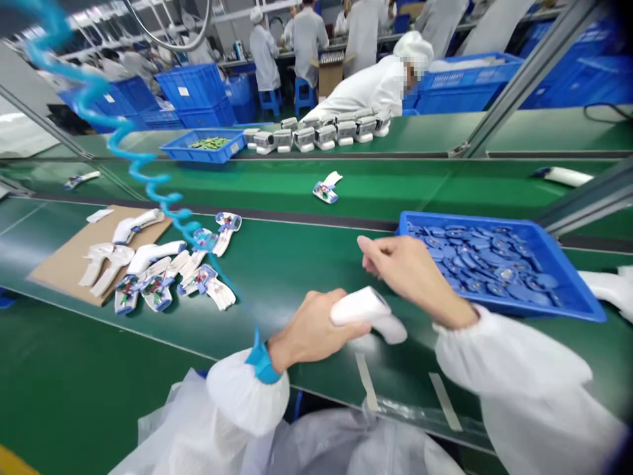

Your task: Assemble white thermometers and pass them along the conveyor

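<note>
My left hand [316,323], with a blue strap at the wrist, is closed around a white handheld infrared thermometer [359,307] above the green bench. The thermometer's handle points to the lower right. My right hand [403,264] is raised just beyond the thermometer, apart from it, with its fingers curled together. Whatever those fingers hold, if anything, is hidden. Close to the right hand stands a blue tray [578,290] filled with small round blue parts [475,260].
Open thermometer halves with circuit boards [155,287] and white shells [111,264] lie at left, partly on cardboard [59,264]. A coiled blue cord [143,158] hangs there. One opened thermometer [326,188] rests on the belt [395,185]. A co-worker [356,86] leans opposite.
</note>
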A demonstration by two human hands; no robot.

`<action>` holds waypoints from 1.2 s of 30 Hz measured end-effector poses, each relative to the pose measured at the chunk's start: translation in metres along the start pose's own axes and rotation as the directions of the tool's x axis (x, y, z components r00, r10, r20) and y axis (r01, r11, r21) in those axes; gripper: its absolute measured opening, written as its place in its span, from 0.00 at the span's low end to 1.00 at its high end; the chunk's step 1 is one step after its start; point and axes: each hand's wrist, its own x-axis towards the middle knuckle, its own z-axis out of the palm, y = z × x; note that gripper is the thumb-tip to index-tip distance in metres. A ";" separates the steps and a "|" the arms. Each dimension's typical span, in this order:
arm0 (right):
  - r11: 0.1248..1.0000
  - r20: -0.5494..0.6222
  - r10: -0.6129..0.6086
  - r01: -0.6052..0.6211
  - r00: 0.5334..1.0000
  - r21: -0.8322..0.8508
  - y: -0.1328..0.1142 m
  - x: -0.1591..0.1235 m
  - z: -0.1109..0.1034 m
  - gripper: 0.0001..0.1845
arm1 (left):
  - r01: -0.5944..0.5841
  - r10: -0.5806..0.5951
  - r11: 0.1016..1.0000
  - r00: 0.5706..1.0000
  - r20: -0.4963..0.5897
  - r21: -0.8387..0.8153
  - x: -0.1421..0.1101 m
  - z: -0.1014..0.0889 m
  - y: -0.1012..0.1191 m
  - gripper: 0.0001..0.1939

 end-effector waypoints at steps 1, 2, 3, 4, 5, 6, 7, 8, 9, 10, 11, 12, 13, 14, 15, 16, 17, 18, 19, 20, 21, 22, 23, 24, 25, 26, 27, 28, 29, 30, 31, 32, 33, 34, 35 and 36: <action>0.998 0.032 0.002 0.000 0.999 -0.070 -0.003 0.028 -0.004 0.30 | 0.033 -0.033 0.999 0.999 0.024 0.007 -0.002 -0.012 -0.004 0.14; 0.993 0.024 0.005 -0.002 1.000 -0.118 -0.007 0.058 -0.005 0.26 | 0.053 -0.054 0.998 0.998 0.031 0.025 -0.004 -0.022 -0.009 0.11; 0.987 0.016 0.016 -0.013 1.000 -0.157 -0.011 0.087 -0.004 0.22 | 0.068 -0.069 0.997 0.997 0.025 0.047 -0.006 -0.029 -0.013 0.10; 0.981 0.012 0.034 -0.031 0.999 -0.192 -0.016 0.115 0.000 0.18 | 0.079 -0.080 0.994 0.997 0.016 0.072 -0.007 -0.032 -0.018 0.14; 0.973 0.013 0.054 -0.049 0.998 -0.224 -0.020 0.140 0.007 0.16 | 0.085 -0.085 0.991 0.996 0.003 0.104 -0.008 -0.033 -0.022 0.18; 0.964 0.011 0.078 -0.073 0.997 -0.255 -0.025 0.160 0.015 0.17 | 0.087 -0.088 0.987 0.996 -0.005 0.136 -0.008 -0.031 -0.025 0.22; 0.955 0.008 0.101 -0.095 0.995 -0.283 -0.029 0.176 0.024 0.20 | 0.089 -0.089 0.983 0.996 -0.009 0.161 -0.007 -0.027 -0.027 0.22; 0.944 0.004 0.121 -0.114 0.993 -0.308 -0.033 0.188 0.032 0.23 | 0.085 -0.084 0.981 0.996 -0.013 0.176 -0.007 -0.023 -0.029 0.21; 0.935 0.001 0.136 -0.128 0.991 -0.331 -0.037 0.195 0.040 0.24 | 0.073 -0.070 0.981 0.997 -0.019 0.178 -0.006 -0.019 -0.031 0.18; 0.927 0.003 0.142 -0.132 0.990 -0.350 -0.041 0.198 0.046 0.25 | 0.055 -0.051 0.984 0.998 -0.029 0.170 -0.005 -0.016 -0.031 0.15; 0.923 0.009 0.137 -0.124 0.990 -0.365 -0.046 0.197 0.051 0.24 | 0.035 -0.029 0.987 0.999 -0.040 0.158 -0.005 -0.014 -0.031 0.14; 0.921 0.019 0.119 -0.103 0.993 -0.375 -0.052 0.192 0.054 0.24 | 0.013 -0.007 0.989 0.999 -0.045 0.150 -0.005 -0.013 -0.030 0.15; 0.922 0.033 0.089 -0.070 0.996 -0.380 -0.059 0.185 0.056 0.24 | -0.003 0.010 0.988 0.999 -0.043 0.154 -0.005 -0.013 -0.029 0.17; 0.925 0.052 0.047 -0.024 0.998 -0.379 -0.067 0.174 0.056 0.24 | -0.012 0.019 0.985 0.999 -0.035 0.175 -0.005 -0.013 -0.026 0.19; 0.927 0.079 -0.002 0.031 0.997 -0.373 -0.075 0.161 0.055 0.23 | -0.014 0.019 0.976 1.000 -0.023 0.217 -0.005 -0.015 -0.022 0.20; 0.928 0.108 -0.057 0.092 0.993 -0.361 -0.082 0.147 0.054 0.23 | -0.010 0.014 0.959 1.000 -0.011 0.283 -0.004 -0.016 -0.018 0.20; 0.927 0.142 -0.114 0.157 0.983 -0.341 -0.089 0.131 0.051 0.23 | -0.005 0.003 0.930 1.000 0.007 0.366 -0.004 -0.017 -0.013 0.18; 0.923 0.173 -0.168 0.217 0.970 -0.317 -0.093 0.116 0.046 0.23 | -0.003 -0.011 0.889 1.000 0.027 0.458 -0.002 -0.018 -0.008 0.16; 0.918 0.190 -0.220 0.269 0.957 -0.292 -0.093 0.102 0.039 0.23 | -0.007 -0.021 0.839 0.999 0.046 0.543 -0.001 -0.018 -0.003 0.14; 0.911 0.197 -0.263 0.310 0.945 -0.271 -0.089 0.088 0.029 0.22 | -0.016 -0.027 0.793 0.998 0.061 0.608 -0.001 -0.018 0.000 0.13; 0.907 0.192 -0.290 0.333 0.938 -0.258 -0.079 0.075 0.017 0.19 | -0.022 -0.031 0.763 0.997 0.070 0.646 0.000 -0.019 0.003 0.12; 0.906 0.177 -0.300 0.338 0.937 -0.255 -0.064 0.063 0.002 0.17 | -0.013 -0.034 0.755 0.998 0.060 0.656 0.000 -0.019 0.003 0.12; 0.909 0.155 -0.291 0.324 0.944 -0.263 -0.045 0.053 -0.014 0.16 | 0.008 -0.038 0.771 0.999 0.033 0.637 -0.001 -0.021 0.002 0.12; 0.916 0.124 -0.259 0.284 0.958 -0.282 -0.021 0.044 -0.031 0.17 | 0.045 -0.049 0.805 0.999 -0.009 0.592 -0.001 -0.022 0.000 0.12; 0.923 0.087 -0.216 0.232 0.973 -0.307 0.004 0.037 -0.046 0.17 | 0.091 -0.072 0.847 0.996 -0.058 0.524 -0.002 -0.025 -0.004 0.12; 0.927 0.047 -0.160 0.166 0.986 -0.335 0.030 0.032 -0.057 0.18 | 0.137 -0.098 0.891 0.989 -0.110 0.433 -0.003 -0.027 -0.007 0.13; 0.927 0.025 -0.105 0.107 0.994 -0.359 0.056 0.029 -0.065 0.16 | 0.168 -0.122 0.932 0.980 -0.160 0.322 -0.003 -0.030 -0.011 0.14; 0.925 0.023 -0.067 0.071 0.997 -0.372 0.078 0.027 -0.069 0.12 | 0.180 -0.140 0.963 0.971 -0.196 0.201 -0.003 -0.032 -0.013 0.16; 0.924 0.026 -0.040 0.047 0.999 -0.379 0.096 0.027 -0.068 0.09 | 0.178 -0.157 0.981 0.964 -0.213 0.081 -0.002 -0.034 -0.015 0.18; 0.925 0.036 -0.024 0.036 0.999 -0.379 0.110 0.027 -0.065 0.06 | 0.171 -0.175 0.985 0.962 -0.212 -0.034 -0.001 -0.034 -0.015 0.20; 0.928 0.046 -0.017 0.033 0.999 -0.372 0.119 0.028 -0.060 0.04 | 0.169 -0.193 0.976 0.963 -0.188 -0.140 0.000 -0.032 -0.014 0.21; 0.932 0.051 -0.016 0.034 0.999 -0.360 0.124 0.030 -0.055 0.05 | 0.173 -0.210 0.959 0.966 -0.151 -0.226 0.002 -0.029 -0.011 0.22; 0.939 0.052 -0.018 0.035 0.998 -0.343 0.125 0.031 -0.050 0.05 | 0.181 -0.221 0.940 0.969 -0.109 -0.291 0.004 -0.023 -0.008 0.23; 0.946 0.047 -0.021 0.035 0.999 -0.322 0.125 0.032 -0.048 0.06 | 0.181 -0.218 0.924 0.973 -0.076 -0.338 0.006 -0.016 -0.003 0.24; 0.954 0.038 -0.025 0.036 0.999 -0.297 0.123 0.032 -0.047 0.06 | 0.162 -0.196 0.914 0.979 -0.057 -0.372 0.009 -0.008 0.001 0.23; 0.963 0.025 -0.031 0.037 0.999 -0.268 0.121 0.030 -0.048 0.06 | 0.127 -0.159 0.909 0.986 -0.049 -0.396 0.011 0.000 0.005 0.23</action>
